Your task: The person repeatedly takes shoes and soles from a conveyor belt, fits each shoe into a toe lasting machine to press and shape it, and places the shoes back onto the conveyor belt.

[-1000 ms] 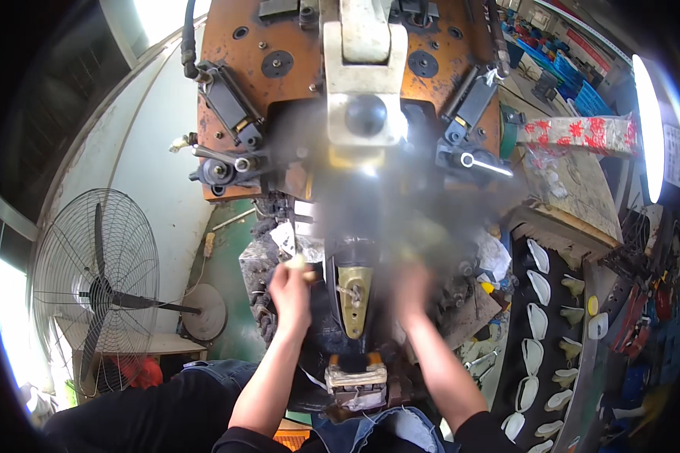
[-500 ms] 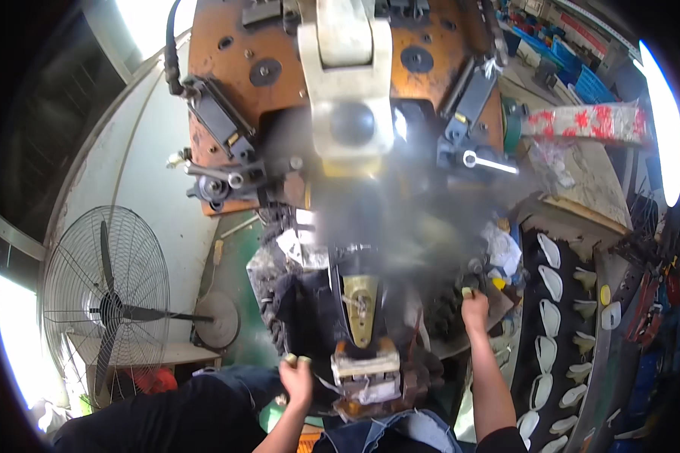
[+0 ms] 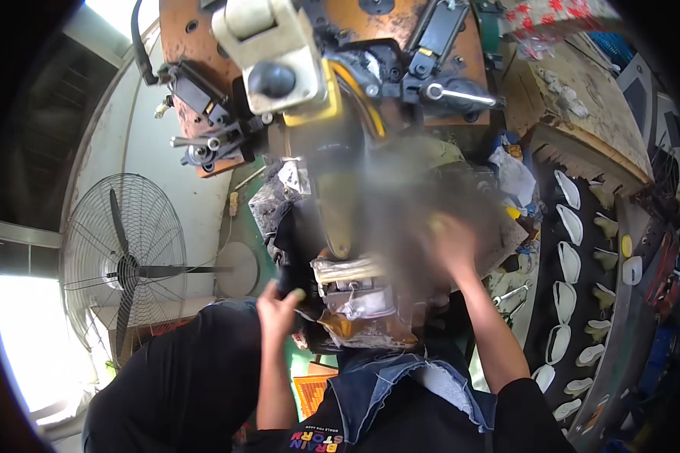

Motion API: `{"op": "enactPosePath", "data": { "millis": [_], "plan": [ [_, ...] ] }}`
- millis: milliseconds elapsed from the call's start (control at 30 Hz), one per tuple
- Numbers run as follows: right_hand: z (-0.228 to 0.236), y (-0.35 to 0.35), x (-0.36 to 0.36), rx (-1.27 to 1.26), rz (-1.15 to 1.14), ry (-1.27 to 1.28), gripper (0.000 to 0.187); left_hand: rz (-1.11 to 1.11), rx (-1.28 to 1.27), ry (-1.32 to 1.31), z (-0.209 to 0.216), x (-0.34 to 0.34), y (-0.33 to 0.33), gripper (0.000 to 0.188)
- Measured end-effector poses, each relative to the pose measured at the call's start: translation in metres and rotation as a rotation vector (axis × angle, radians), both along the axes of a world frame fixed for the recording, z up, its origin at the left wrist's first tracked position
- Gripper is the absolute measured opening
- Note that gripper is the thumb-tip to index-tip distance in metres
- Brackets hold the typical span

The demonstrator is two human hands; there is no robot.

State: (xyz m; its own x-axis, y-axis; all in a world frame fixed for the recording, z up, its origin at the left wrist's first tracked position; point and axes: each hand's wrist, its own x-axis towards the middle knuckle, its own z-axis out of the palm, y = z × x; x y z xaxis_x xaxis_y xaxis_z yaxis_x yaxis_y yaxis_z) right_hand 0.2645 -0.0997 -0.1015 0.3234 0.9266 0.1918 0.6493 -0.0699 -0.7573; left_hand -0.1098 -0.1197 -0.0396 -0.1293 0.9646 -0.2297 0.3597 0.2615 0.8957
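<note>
Before me stands a machine with a pale metal arm (image 3: 268,57) and a dark knob (image 3: 271,79) on it. Below the arm, a yellow-brown tapered form (image 3: 336,211) points toward me, above a worn block (image 3: 366,302) wrapped in pale material. My left hand (image 3: 278,308) is closed at the machine's left front, beside dark cloth-like material (image 3: 293,234); what it grips is hidden. My right hand (image 3: 452,245) reaches in on the right of the form. A blurred patch covers its fingers and whatever they touch. Pale yellow covers show on fingertips of both hands.
A wire-cage fan (image 3: 125,264) stands at the left. On the right, a dark rack (image 3: 548,302) carries rows of white shoe-shaped pieces (image 3: 569,264). Beyond it is a wooden bench (image 3: 582,98). A chrome-handled lever (image 3: 461,97) juts from the machine's right side.
My view has shifted and turned, so the machine's arm sits farther up and left. My right hand has come inward toward the tapered form. My left hand has moved a little forward.
</note>
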Motion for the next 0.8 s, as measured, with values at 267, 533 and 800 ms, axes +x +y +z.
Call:
{"op": "enactPosePath", "data": {
  "millis": [267,533,800],
  "plan": [
    [0.164,-0.089,-0.035,0.138,0.63,1.155,0.061,-0.178,0.236,-0.784,0.186,0.079,0.017,0.046],
    [0.119,-0.24,0.036,0.218,0.004,1.33,0.097,-0.917,-0.244,-0.567,0.104,0.371,-0.052,0.038],
    [0.064,-0.488,0.073,0.313,-0.794,0.923,0.098,-1.972,-0.384,-0.265,0.059,0.558,-0.286,0.031]
  ]
}}
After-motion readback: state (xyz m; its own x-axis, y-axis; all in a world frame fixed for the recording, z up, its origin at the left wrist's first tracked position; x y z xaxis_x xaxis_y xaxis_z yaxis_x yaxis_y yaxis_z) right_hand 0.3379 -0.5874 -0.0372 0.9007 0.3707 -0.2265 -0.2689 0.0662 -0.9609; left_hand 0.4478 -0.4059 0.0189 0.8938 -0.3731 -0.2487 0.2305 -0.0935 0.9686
